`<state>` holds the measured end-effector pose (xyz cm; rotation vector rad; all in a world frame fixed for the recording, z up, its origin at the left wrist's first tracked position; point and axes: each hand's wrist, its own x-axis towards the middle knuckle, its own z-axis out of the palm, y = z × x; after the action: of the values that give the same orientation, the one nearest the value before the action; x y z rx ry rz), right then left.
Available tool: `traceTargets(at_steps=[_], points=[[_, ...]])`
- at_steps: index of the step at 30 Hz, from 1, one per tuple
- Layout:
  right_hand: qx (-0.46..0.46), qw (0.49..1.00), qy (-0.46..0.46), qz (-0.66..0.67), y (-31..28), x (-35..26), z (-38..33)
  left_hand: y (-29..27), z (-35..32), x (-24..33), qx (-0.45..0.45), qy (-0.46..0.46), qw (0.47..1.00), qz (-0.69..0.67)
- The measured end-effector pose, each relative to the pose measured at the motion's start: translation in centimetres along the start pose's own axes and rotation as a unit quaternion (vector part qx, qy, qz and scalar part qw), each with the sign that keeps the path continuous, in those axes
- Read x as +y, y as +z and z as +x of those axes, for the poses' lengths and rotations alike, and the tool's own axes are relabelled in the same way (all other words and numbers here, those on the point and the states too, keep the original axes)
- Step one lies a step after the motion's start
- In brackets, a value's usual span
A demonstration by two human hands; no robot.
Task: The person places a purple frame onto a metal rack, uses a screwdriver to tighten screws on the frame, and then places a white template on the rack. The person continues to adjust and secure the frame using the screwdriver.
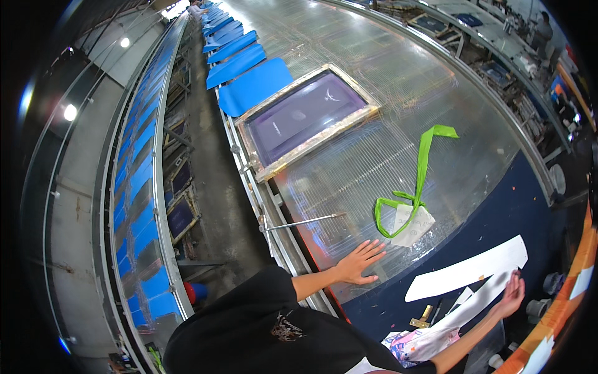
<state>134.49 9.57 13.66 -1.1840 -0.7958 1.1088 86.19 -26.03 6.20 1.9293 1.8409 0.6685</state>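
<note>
My left hand lies flat near the table's front edge, its fingers spread on the shiny clear-covered surface. My right hand is closed on the far end of a white strip, which runs back toward my body. A second white strip lies flat just beyond it on the dark blue surface. Near my body the held strip meets a bunched piece with pink and blue print. A small brass-coloured metal piece lies beside the strip. A bright green ribbon rests over a pale paper beyond my hands.
A wooden-framed printing screen lies farther up the table. Blue sheets line the table's left edge beyond it. A metal rod juts in from the left rail. Across an aisle runs another long table. White rolls stand at right.
</note>
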Motion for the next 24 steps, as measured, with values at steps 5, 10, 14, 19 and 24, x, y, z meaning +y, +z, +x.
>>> traceTargets(at_steps=[5, 10, 14, 19, 24], points=[[-0.136, 0.971, -0.133, -0.144, 6.0, -11.6, -25.9, 2.2, 2.1, -1.3, 0.043, -0.01, 0.994, -0.1], [-0.254, 0.934, -0.118, -0.22, 15.9, -13.0, -39.2, -8.5, 3.6, 2.0, 0.004, -0.077, 0.927, -0.368], [-0.284, 0.952, 0.003, -0.112, 24.9, -7.1, -48.2, -17.9, -5.7, 2.9, -0.275, -0.055, 0.665, -0.692], [-0.272, 0.944, 0.132, -0.132, 35.9, -0.4, -59.4, -26.8, -22.6, -2.4, -0.079, -0.137, 0.765, -0.625], [-0.459, 0.859, 0.123, -0.188, 45.9, 5.0, -72.0, -31.9, -31.3, -10.8, 0.071, -0.18, 0.735, -0.65]])
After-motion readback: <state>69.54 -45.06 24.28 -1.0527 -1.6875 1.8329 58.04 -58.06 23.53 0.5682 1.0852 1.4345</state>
